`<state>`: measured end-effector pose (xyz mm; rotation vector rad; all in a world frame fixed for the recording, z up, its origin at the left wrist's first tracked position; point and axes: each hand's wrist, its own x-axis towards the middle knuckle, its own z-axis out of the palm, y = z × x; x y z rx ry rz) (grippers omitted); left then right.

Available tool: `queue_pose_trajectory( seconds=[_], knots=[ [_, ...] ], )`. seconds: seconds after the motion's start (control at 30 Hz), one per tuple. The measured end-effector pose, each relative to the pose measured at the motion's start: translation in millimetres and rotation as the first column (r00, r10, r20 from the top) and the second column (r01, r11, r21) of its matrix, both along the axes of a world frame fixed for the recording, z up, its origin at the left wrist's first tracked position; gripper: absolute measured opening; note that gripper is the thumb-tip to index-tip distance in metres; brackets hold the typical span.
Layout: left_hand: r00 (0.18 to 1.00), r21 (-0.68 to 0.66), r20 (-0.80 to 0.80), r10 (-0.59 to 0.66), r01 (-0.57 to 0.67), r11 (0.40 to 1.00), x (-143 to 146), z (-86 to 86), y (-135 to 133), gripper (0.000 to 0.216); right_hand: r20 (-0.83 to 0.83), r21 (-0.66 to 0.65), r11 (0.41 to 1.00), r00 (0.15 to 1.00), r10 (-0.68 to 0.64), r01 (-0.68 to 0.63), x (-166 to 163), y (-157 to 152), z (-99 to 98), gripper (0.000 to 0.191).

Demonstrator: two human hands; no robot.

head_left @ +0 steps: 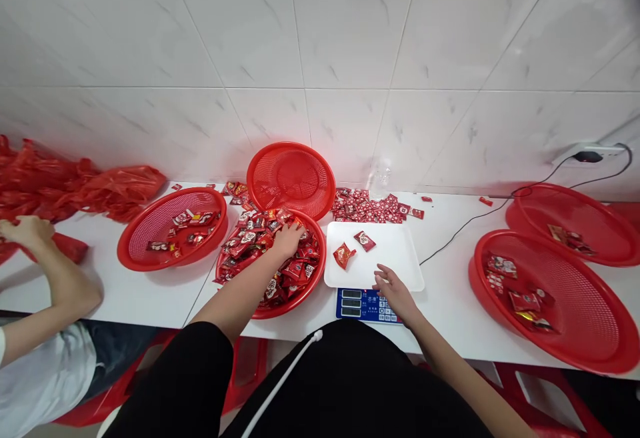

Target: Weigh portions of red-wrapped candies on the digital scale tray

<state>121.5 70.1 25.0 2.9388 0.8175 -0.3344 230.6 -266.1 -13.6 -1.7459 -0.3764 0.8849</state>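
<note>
The left hand (289, 241) was among the packets (246, 241) heaped in the basket (321, 275) left of the scale (350, 305); whether it gripped any, I could not tell. The right hand (397, 291), empty, fingers parted, was by the tray's (393, 251) near edge. Little looked done: two packets (344, 255) on the tray, the basket full.

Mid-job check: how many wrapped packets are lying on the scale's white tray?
2 on the tray: an orange-red packet toward the left, and a dark red packet farther back, to its right. The right hand could hide another.
</note>
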Motion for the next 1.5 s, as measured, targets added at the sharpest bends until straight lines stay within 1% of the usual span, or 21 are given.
queue_pose_trajectory(
  seconds=[0.1,0.2,0.27,0.33,0.4,0.43,0.47,0.53,0.6,0.63,0.7,0.8,0.87,0.93,1.0,1.1,1.17,1.2,1.3,1.37,1.5],
  knots=[
    [0.997,-0.025,0.078,0.01,-0.008,1.0,0.6,19.0,2.2,0.048,0.014,-0.013,1.0,1.0,0.012,-0.012,1.3,0.1,-2.1,0.062],
    [0.97,-0.091,0.243,0.03,-0.008,0.996,8.0,38.3,-4.7,0.042,0.034,-0.023,1.0,0.999,0.012,-0.011,4.2,-0.9,-5.0,0.061],
    [0.927,-0.187,0.376,0.015,0.06,0.98,18.6,45.6,-20.2,0.037,0.056,-0.032,0.999,0.998,0.011,-0.009,7.0,-1.2,-6.6,0.06],
    [0.88,-0.291,0.474,-0.015,0.172,0.941,31.4,47.0,-42.8,0.038,0.093,-0.048,0.999,0.996,0.013,-0.009,10.2,-0.6,-6.4,0.059],
    [0.865,-0.352,0.499,-0.055,0.26,0.899,42.4,43.3,-67.4,0.047,0.153,-0.075,0.997,0.988,0.024,-0.012,13.7,0.9,-3.5,0.058],
    [0.876,-0.364,0.476,-0.078,0.277,0.889,46.2,40.2,-78.5,0.055,0.191,-0.093,0.996,0.981,0.031,-0.013,15.5,1.9,-1.1,0.057],
    [0.898,-0.37,0.429,-0.096,0.273,0.888,48.7,36.5,-88.2,0.064,0.232,-0.112,0.994,0.972,0.04,-0.014,17.4,3.0,1.4,0.057],
    [0.951,-0.372,0.287,-0.115,0.221,0.902,50.4,27.7,-102.7,0.083,0.318,-0.15,0.989,0.946,0.062,-0.014,21.3,5.8,5.5,0.055],
    [0.982,-0.374,0.147,-0.115,0.162,0.913,49.9,17.3,-111.4,0.089,0.402,-0.182,0.983,0.912,0.087,-0.013,25.7,9.3,6.2,0.054],
    [0.987,-0.384,0.106,-0.116,0.149,0.911,49.9,11.6,-114.3,0.089,0.44,-0.197,0.98,0.892,0.104,-0.017,28.1,11.3,5.0,0.053],
    [0.987,-0.427,0.101,-0.126,0.158,0.89,51.1,-0.2,-118.6,0.086,0.512,-0.233,0.972,0.845,0.154,-0.036,33.5,15.9,0.7,0.053],
    [0.972,-0.511,0.209,-0.106,0.201,0.836,54.4,-15.1,-121.8,0.085,0.597,-0.327,0.943,0.759,0.26,-0.066,42.4,24.2,-4.8,0.055],
    [0.96,-0.525,0.273,-0.059,0.2,0.827,55.6,-20.6,-121.5,0.086,0.623,-0.4,0.913,0.708,0.333,-0.078,47.9,31.4,-4.9,0.058],
    [0.953,-0.501,0.302,0.006,0.153,0.852,55.9,-22.2,-120.1,0.082,0.628,-0.454,0.885,0.666,0.403,-0.108,51.9,41.0,-2.5,0.064],
    [0.953,-0.496,0.296,0.071,0.09,0.864,56.6,-21.4,-118.9,0.065,0.623,-0.491,0.857,0.624,0.471,-0.156,53.6,52.5,0.3,0.071],
    [0.947,-0.569,0.294,0.129,0.065,0.819,59.3,-19.7,-118.6,0.039,0.596,-0.538,0.809,0.573,0.563,-0.235,52.1,68.5,1.6,0.077],
    [0.937,-0.593,0.313,0.153,0.067,0.802,60.3,-20.2,-117.8,0.035,0.576,-0.554,0.785,0.554,0.602,-0.278,50.2,73.8,-0.2,0.076],
    [0.935,-0.585,0.32,0.155,0.066,0.808,60.0,-21.1,-116.9,0.035,0.571,-0.553,0.78,0.55,0.61,-0.292,49.5,74.0,-1.6,0.074],
    [0.944,-0.526,0.31,0.117,0.068,0.848,54.9,-25.2,-112.8,0.036,0.587,-0.515,0.803,0.559,0.586,-0.301,49.4,65.5,-6.4,0.063],
    [0.95,-0.503,0.307,0.062,0.106,0.858,49.5,-27.7,-111.1,0.038,0.612,-0.473,0.83,0.567,0.551,-0.296,51.1,55.1,-9.1,0.058],
    [0.953,-0.538,0.292,-0.076,0.229,0.812,41.8,-29.8,-116.9,0.043,0.643,-0.392,0.881,0.605,0.469,-0.266,58.1,36.2,-13.8,0.057]
  ],
)
